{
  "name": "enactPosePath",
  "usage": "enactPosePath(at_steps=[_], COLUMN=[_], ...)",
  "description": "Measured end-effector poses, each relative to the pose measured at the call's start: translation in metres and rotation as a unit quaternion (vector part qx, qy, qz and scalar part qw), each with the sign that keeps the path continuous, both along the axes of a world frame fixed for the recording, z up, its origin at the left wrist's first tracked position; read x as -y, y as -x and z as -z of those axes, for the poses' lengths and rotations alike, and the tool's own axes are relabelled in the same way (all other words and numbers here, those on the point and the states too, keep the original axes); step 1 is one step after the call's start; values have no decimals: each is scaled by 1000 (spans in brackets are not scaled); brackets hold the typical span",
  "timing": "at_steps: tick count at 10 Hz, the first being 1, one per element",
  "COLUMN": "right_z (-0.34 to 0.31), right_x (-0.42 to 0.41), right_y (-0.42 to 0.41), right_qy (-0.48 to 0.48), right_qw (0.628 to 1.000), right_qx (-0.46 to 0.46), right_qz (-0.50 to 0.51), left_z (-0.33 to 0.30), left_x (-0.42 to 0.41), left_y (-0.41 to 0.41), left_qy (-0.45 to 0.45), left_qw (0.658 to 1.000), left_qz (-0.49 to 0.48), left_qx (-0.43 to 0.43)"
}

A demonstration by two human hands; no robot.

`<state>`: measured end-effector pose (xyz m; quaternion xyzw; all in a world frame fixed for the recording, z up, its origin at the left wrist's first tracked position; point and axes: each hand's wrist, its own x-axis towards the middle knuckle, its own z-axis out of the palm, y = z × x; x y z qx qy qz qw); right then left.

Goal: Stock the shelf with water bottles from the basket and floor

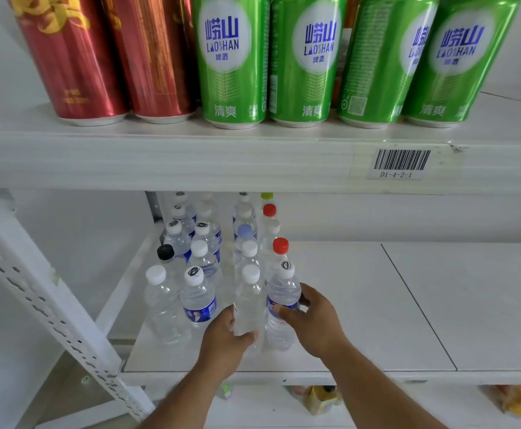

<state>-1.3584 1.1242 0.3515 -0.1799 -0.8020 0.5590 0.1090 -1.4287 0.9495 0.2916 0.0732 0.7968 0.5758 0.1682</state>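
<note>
Several clear water bottles stand in rows on the left part of the white lower shelf (377, 305). My left hand (225, 342) grips the base of an unlabelled white-capped bottle (248, 292) at the front of one row. My right hand (315, 320) holds a blue-labelled bottle (284, 292) with a marked white cap, right beside it. Both bottles stand upright on the shelf. A red-capped bottle (280, 246) stands just behind them. The basket and the floor bottles are out of sight.
The upper shelf (191, 162) holds two red cans (76, 57) and several green Laoshan cans (231, 60), with a barcode label (401, 162) on its edge. A perforated white upright (36, 292) runs down the left. Yellow packets (321, 397) lie on the shelf below.
</note>
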Motion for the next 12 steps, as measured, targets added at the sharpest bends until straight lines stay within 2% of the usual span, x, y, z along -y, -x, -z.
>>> enactPosePath(at_steps=[2, 4, 5, 7, 12], right_z=[1, 9, 12, 11, 12], right_x=[4, 2, 5, 10, 22], right_y=[1, -4, -6, -2, -18], right_qy=[28, -11, -34, -35, -50], right_qw=[999, 998, 994, 994, 985], right_qx=[-21, 61, 95, 106, 163], right_qz=[-10, -29, -28, -18, -9], left_z=[6, 10, 10, 3, -10], left_x=[-5, -3, -4, -4, 9], left_y=[6, 5, 2, -3, -21], left_qy=[-16, 12, 39, 62, 82], left_qw=[1000, 1000, 999, 997, 996], left_qz=[-4, 3, 2, 0, 25], left_qx=[8, 13, -13, -47, -8])
